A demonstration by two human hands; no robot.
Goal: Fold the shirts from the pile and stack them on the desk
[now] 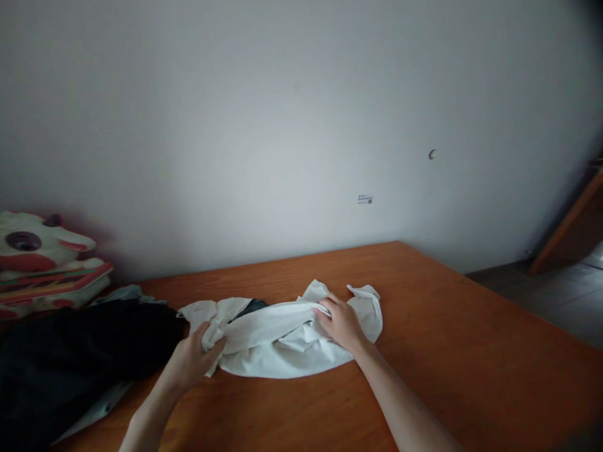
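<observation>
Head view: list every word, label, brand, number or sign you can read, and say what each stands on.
No text can be read.
Small label on the wall: printed lines, too small and blurred to read.
White cloth: no lettering shows.

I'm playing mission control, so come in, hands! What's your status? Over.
Left hand gripping white cloth near its left end; right hand pinching a fold farther right. White cloth crumpled on table. Black cloth close at left, perhaps crowding.
</observation>
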